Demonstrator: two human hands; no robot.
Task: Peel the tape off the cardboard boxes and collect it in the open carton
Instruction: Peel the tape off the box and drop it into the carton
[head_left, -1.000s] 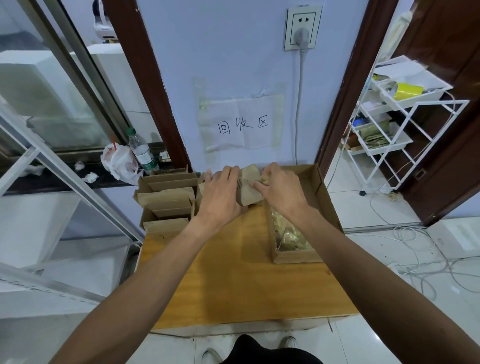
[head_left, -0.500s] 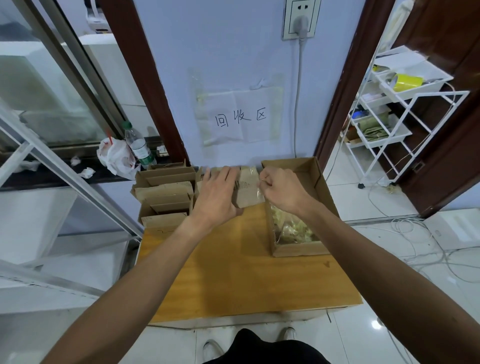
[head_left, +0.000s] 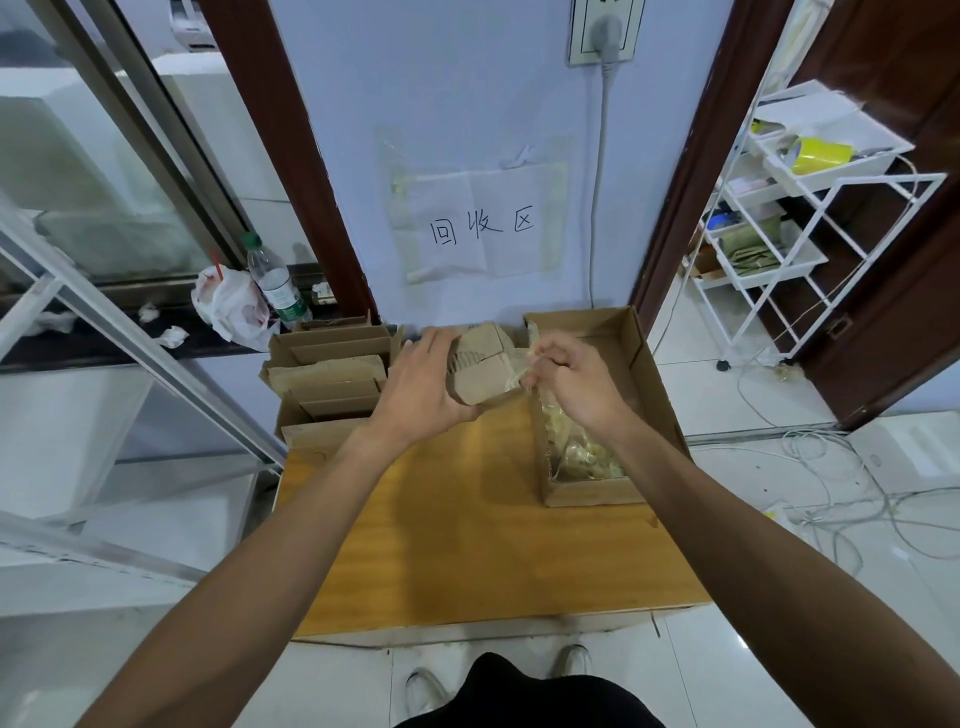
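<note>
Change: our right hand (head_left: 571, 379), pinching the tape (head_left: 515, 368), has pulled it sideways off the box (head_left: 480, 358).
Left hand (head_left: 421, 387): clamped round the box.
Meaning: we judge the strip nearly ready for the carton (head_left: 647, 374).

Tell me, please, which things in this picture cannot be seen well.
Head view:
Tape strip pinched by the right hand: transparent, its end on the small box unclear.
Small box's left side: covered by the gripping left hand.
Open carton contents: partly behind the right forearm.
Wall socket: cut by the top edge.
</note>
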